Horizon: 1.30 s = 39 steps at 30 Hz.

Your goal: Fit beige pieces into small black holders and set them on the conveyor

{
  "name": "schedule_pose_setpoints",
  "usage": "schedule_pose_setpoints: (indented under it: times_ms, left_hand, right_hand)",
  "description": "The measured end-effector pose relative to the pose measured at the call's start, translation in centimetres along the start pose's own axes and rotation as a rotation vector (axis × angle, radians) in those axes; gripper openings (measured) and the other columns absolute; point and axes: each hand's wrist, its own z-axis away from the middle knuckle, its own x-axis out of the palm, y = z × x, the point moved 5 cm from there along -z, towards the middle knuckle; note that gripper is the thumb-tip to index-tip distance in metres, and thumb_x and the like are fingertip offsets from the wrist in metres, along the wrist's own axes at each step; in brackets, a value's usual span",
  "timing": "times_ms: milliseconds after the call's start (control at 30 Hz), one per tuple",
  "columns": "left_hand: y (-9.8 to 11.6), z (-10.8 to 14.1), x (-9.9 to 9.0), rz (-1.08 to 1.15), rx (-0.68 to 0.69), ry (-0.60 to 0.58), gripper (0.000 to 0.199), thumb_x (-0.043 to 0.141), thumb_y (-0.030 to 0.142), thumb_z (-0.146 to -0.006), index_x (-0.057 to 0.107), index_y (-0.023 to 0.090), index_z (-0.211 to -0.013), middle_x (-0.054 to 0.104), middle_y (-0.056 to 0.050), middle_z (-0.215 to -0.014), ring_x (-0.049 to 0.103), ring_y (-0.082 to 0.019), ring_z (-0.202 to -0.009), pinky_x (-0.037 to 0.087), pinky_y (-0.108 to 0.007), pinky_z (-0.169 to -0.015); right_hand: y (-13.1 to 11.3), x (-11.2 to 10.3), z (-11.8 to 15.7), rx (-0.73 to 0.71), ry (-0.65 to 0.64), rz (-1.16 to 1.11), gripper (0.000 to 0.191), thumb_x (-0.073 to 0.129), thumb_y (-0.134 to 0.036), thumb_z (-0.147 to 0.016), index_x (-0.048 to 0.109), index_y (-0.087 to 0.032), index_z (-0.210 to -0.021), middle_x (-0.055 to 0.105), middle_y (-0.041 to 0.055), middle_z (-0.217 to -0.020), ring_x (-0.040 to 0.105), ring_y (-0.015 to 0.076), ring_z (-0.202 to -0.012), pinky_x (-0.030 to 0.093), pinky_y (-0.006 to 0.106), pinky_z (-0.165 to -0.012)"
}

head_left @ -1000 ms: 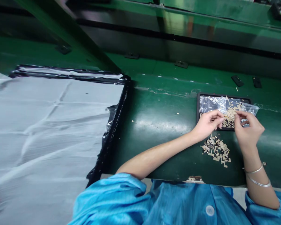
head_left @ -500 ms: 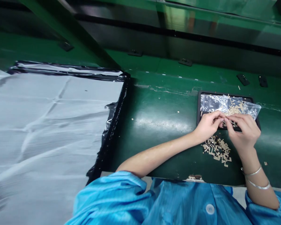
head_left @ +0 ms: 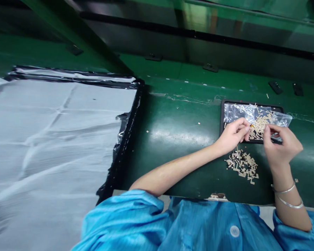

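Over the left part of a black tray (head_left: 222,120), my left hand (head_left: 235,135) pinches a small piece (head_left: 252,126) that sticks out at its fingertips. My right hand (head_left: 282,143) is closed at the tray's right side, thumb against the fingers; whatever it grips is hidden or too small to name. Clear plastic bags (head_left: 239,111) and a heap of small beige pieces (head_left: 260,126) lie in the tray between and behind the hands. A second pile of beige and dark L-shaped pieces (head_left: 243,164) lies on the green table below the hands.
White sheeting with a black taped edge (head_left: 122,143) covers the surface at left. Small black parts (head_left: 275,87) lie along the back of the green table (head_left: 178,157). A green post (head_left: 89,38) slants down at upper left. The table's front edge is chipped.
My hands have parted from each other. The right one moved to the right, and the left one shifted slightly up, uncovering more of the pieces in the tray.
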Motion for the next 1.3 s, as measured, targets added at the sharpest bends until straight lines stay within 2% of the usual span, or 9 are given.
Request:
schedule_pose_setpoints:
  times_ms: [167, 233, 333, 500, 767, 933, 1100, 1233, 1300]
  left_hand:
    - [-0.1, -0.4, 0.1, 0.139, -0.106, -0.083, 0.017, 0.037, 0.022, -0.092, 0.040, 0.018, -0.075, 0.049, 0.005, -0.053, 0.037, -0.003, -0.041, 0.026, -0.017, -0.042]
    - [0.0, -0.4, 0.2, 0.152, -0.119, -0.119, 0.018, 0.038, 0.022, -0.091, 0.039, 0.018, -0.074, 0.048, 0.006, -0.051, 0.035, -0.003, -0.041, 0.024, -0.017, -0.041]
    - [0.2, -0.3, 0.4, 0.153, -0.130, -0.205, 0.020, 0.038, 0.022, -0.091, 0.039, 0.017, -0.072, 0.046, 0.006, -0.050, 0.033, -0.002, -0.040, 0.021, -0.018, -0.041]
    - [0.1, -0.1, 0.7, 0.196, -0.184, -0.330, 0.022, 0.039, 0.021, -0.090, 0.040, 0.016, -0.069, 0.042, 0.006, -0.050, 0.032, -0.003, -0.041, 0.018, -0.019, -0.042]
    - [0.2, -0.4, 0.9, 0.220, -0.232, -0.355, 0.023, 0.038, 0.018, -0.090, 0.040, 0.016, -0.068, 0.037, 0.006, -0.050, 0.032, -0.003, -0.042, 0.017, -0.019, -0.043]
    - [0.3, 0.0, 0.8, 0.168, -0.189, -0.341, 0.021, 0.040, 0.026, -0.091, 0.044, 0.016, -0.073, 0.042, 0.005, -0.051, 0.031, -0.004, -0.042, 0.018, -0.019, -0.042]
    - [2.0, -1.4, -1.0, -0.049, -0.019, -0.166, 0.017, 0.044, 0.033, -0.089, 0.048, 0.018, -0.083, 0.049, 0.004, -0.058, 0.041, -0.007, -0.047, 0.030, -0.019, -0.045]
    - [5.1, -6.6, -5.9, -0.599, 0.305, 0.274, 0.002, 0.053, 0.017, -0.083, 0.051, 0.018, -0.081, 0.059, -0.003, -0.084, 0.057, -0.013, -0.079, 0.046, -0.025, -0.072]
    - [5.7, -9.7, -8.6, -0.866, 0.335, 0.494, 0.019, 0.051, 0.004, -0.078, 0.054, 0.017, -0.092, 0.060, -0.009, -0.104, 0.057, -0.017, -0.097, 0.045, -0.030, -0.088]
  right_hand:
    - [1.7, 1.1, -0.1, 0.093, -0.164, 0.027, 0.015, 0.057, -0.017, -0.081, 0.069, -0.019, -0.089, 0.071, 0.0052, -0.085, 0.063, 0.0182, -0.070, 0.050, 0.031, -0.063]
    - [1.6, 1.3, -0.2, 0.094, -0.207, -0.010, 0.011, 0.059, -0.018, -0.081, 0.069, -0.020, -0.085, 0.070, 0.0045, -0.081, 0.063, 0.0173, -0.068, 0.049, 0.029, -0.059]
    - [0.5, 0.9, -0.3, 0.051, -0.207, -0.172, 0.006, 0.063, -0.015, -0.079, 0.067, -0.020, -0.081, 0.068, 0.0024, -0.074, 0.060, 0.0146, -0.061, 0.047, 0.027, -0.055]
    - [-1.6, -0.1, -0.6, -0.105, -0.219, -0.340, 0.019, 0.067, -0.006, -0.073, 0.064, -0.021, -0.084, 0.068, 0.0018, -0.076, 0.062, 0.0152, -0.068, 0.050, 0.028, -0.061]
    - [-2.3, -0.4, -0.7, -0.246, -0.218, -0.324, 0.024, 0.069, -0.002, -0.070, 0.061, -0.020, -0.084, 0.068, 0.0025, -0.075, 0.062, 0.0159, -0.069, 0.051, 0.030, -0.065]
    - [-2.4, -0.3, -0.7, -0.184, -0.226, -0.325, 0.021, 0.068, -0.003, -0.071, 0.060, -0.020, -0.082, 0.067, 0.0014, -0.074, 0.061, 0.0144, -0.068, 0.049, 0.027, -0.061]
    - [-2.0, -0.3, -0.7, -0.042, -0.163, -0.366, 0.017, 0.064, -0.004, -0.073, 0.059, -0.019, -0.080, 0.063, 0.0000, -0.071, 0.055, 0.0110, -0.060, 0.044, 0.024, -0.052]
    - [-2.0, -0.3, -0.8, -0.058, -0.107, -0.338, 0.018, 0.063, -0.003, -0.072, 0.057, -0.019, -0.077, 0.062, -0.0009, -0.068, 0.053, 0.0104, -0.057, 0.043, 0.024, -0.052]
    - [-2.1, -0.2, -0.6, -0.092, -0.100, -0.322, 0.018, 0.063, -0.003, -0.072, 0.057, -0.019, -0.077, 0.062, -0.0006, -0.067, 0.054, 0.0112, -0.057, 0.044, 0.024, -0.053]
